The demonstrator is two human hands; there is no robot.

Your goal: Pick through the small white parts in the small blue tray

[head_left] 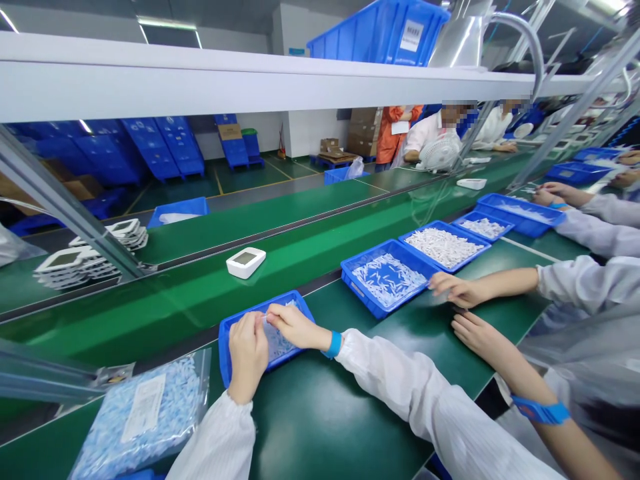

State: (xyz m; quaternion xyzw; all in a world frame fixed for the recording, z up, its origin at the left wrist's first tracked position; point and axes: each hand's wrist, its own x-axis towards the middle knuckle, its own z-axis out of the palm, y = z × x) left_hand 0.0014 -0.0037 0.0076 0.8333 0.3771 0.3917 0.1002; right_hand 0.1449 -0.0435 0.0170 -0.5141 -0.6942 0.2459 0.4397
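My left hand (246, 350) and my right hand (295, 325) meet above a blue tray (225, 357) at the near edge of the belt. The fingers of both are pinched together, with a small translucent piece between them that I cannot make out. Small clear parts lie in the tray under my hands. A blue band circles my right wrist. Left of the tray lies a clear bag of light-blue pieces (145, 410) with a white label. A white device with a grey screen (246, 263) rests on the green belt (295, 250) beyond the tray.
Blue trays of small white parts (385, 277) (443, 245) stand to the right, beside a co-worker's two hands. White housings (80, 263) are stacked at the left behind a metal post. A shelf (200, 83) crosses overhead, holding a blue bin (375, 33). More people sit farther along.
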